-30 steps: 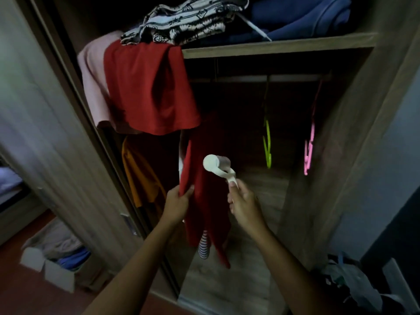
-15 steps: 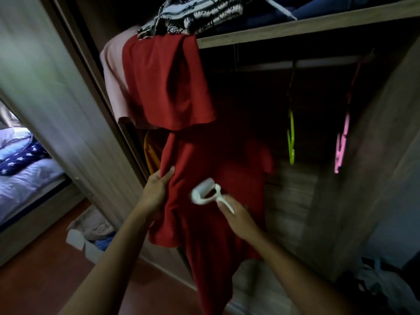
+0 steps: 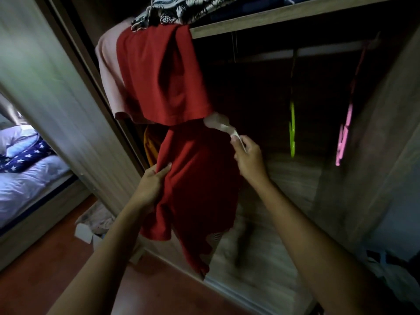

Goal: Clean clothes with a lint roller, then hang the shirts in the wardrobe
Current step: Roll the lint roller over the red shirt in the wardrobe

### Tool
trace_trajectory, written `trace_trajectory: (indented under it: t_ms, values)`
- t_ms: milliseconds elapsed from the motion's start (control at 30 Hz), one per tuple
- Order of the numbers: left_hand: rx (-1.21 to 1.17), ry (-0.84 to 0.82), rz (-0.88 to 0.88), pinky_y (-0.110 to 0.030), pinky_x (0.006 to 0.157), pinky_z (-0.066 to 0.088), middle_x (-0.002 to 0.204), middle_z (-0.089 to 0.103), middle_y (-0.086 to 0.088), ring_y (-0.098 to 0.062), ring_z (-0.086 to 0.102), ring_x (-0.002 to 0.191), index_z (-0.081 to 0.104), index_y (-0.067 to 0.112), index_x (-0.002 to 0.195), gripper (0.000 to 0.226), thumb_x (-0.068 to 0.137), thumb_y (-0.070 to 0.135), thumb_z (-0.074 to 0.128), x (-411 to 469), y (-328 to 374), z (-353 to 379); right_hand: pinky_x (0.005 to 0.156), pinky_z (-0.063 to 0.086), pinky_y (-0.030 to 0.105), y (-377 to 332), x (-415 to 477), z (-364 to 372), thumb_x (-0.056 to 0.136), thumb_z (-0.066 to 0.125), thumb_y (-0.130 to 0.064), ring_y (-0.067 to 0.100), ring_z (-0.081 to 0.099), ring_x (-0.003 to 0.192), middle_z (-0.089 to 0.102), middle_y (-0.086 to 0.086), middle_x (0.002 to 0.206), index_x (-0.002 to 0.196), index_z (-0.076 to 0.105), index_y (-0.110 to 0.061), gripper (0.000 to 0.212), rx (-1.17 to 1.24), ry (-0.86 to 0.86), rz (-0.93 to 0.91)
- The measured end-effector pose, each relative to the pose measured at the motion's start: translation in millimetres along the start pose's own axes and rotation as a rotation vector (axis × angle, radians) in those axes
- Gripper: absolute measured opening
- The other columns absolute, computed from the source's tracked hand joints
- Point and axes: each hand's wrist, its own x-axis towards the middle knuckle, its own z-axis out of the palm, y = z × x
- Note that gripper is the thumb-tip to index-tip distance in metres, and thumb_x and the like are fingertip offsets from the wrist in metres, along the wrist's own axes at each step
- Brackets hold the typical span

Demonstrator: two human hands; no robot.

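A red shirt [image 3: 200,185] hangs inside the open wardrobe [image 3: 354,169]. My left hand [image 3: 152,185] grips its left edge at mid-height. My right hand [image 3: 248,155] holds the handle of a white lint roller [image 3: 218,123], whose head touches the upper right of the shirt, just below a second red garment [image 3: 161,76] draped from the shelf above. The roller head is blurred.
A pink garment [image 3: 109,71] hangs beside the draped red one, with patterned folded clothes [image 3: 181,10] on the shelf. An orange garment [image 3: 151,144] hangs behind. Empty green [image 3: 292,130] and pink [image 3: 344,137] hangers hang from the rail. A bed [image 3: 25,169] and box [image 3: 91,228] lie left.
The lint roller has moved up and to the right, from the shirt's middle to its upper right. My left hand still holds the shirt's left edge. The camera has shifted closer and leftward.
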Motion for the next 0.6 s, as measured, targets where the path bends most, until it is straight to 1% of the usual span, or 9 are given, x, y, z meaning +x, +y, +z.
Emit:
trace_trajectory:
  t_ms: [100,167,233,300,333,400,500,533,600]
  values:
    - [-0.006,0.006,-0.008,-0.033,0.077,0.061,0.096,0.078,-0.009,-0.021,0.075,0.084,0.072,0.016,0.107,0.019,0.1,0.026,0.057,-1,-1,4,0.052,0.035,0.018,18,-19,11,0.101,0.054,-0.034,-0.002,0.042,0.052,0.046,-0.013,0.057,0.082,0.059,-0.014,0.028,-0.061,-0.072,-0.033]
    - [-0.008,0.01,-0.016,-0.036,0.083,0.059,0.099,0.077,-0.012,-0.023,0.074,0.084,0.071,0.014,0.111,0.022,0.1,0.027,0.057,-1,-1,6,0.059,0.037,0.017,46,-49,17,0.1,0.059,-0.025,-0.005,0.046,0.059,0.052,-0.014,0.063,0.081,0.062,-0.016,0.022,-0.085,-0.201,0.014]
    - [-0.007,-0.001,-0.023,-0.038,0.085,0.059,0.101,0.077,-0.013,-0.024,0.074,0.088,0.071,0.014,0.112,0.022,0.1,0.026,0.057,0,-2,6,0.058,0.035,0.024,76,-81,16,0.098,0.063,-0.029,-0.002,0.043,0.059,0.049,-0.013,0.063,0.077,0.063,-0.015,0.025,-0.15,-0.357,0.075]
    - [-0.003,-0.025,-0.028,-0.038,0.085,0.06,0.105,0.077,-0.014,-0.025,0.075,0.092,0.071,0.014,0.111,0.021,0.1,0.025,0.057,-1,-3,5,0.055,0.032,0.031,96,-101,12,0.097,0.063,-0.037,0.005,0.04,0.057,0.044,-0.009,0.061,0.078,0.063,-0.007,0.035,-0.178,-0.468,0.138]
    - [-0.005,-0.033,-0.029,-0.037,0.083,0.061,0.106,0.076,-0.015,-0.025,0.075,0.092,0.071,0.013,0.112,0.022,0.1,0.025,0.057,-2,-4,5,0.053,0.031,0.031,99,-105,10,0.096,0.063,-0.038,0.007,0.04,0.055,0.043,-0.009,0.058,0.08,0.064,-0.005,0.036,-0.15,-0.466,0.171]
    - [-0.012,-0.033,-0.032,-0.038,0.08,0.062,0.107,0.075,-0.017,-0.026,0.075,0.09,0.07,0.011,0.116,0.025,0.099,0.025,0.057,-3,-3,4,0.048,0.03,0.025,94,-97,6,0.097,0.063,-0.03,0.006,0.04,0.049,0.043,-0.012,0.052,0.085,0.068,-0.005,0.029,-0.072,-0.351,0.234]
    - [0.008,-0.014,-0.046,-0.046,0.092,0.056,0.112,0.074,-0.019,-0.033,0.071,0.099,0.067,0.008,0.124,0.033,0.099,0.028,0.058,-3,-3,2,0.037,0.025,0.015,72,-61,0,0.099,0.06,-0.02,0.0,0.033,0.035,0.04,-0.007,0.045,0.091,0.07,-0.005,0.02,0.019,-0.113,0.292]
    - [0.016,-0.011,-0.048,-0.046,0.094,0.055,0.112,0.074,-0.019,-0.033,0.071,0.1,0.066,0.008,0.125,0.035,0.099,0.029,0.058,-3,-2,1,0.034,0.023,0.016,65,-45,-3,0.1,0.058,-0.022,0.0,0.031,0.032,0.039,-0.002,0.047,0.094,0.069,-0.005,0.021,0.044,-0.056,0.289]
    - [0.028,-0.013,-0.049,-0.042,0.089,0.057,0.107,0.075,-0.017,-0.029,0.073,0.094,0.066,0.008,0.124,0.034,0.099,0.03,0.058,-3,-2,1,0.033,0.022,0.015,51,-17,-7,0.101,0.056,-0.032,0.002,0.031,0.031,0.039,0.002,0.051,0.099,0.069,-0.011,0.024,0.081,0.021,0.275]
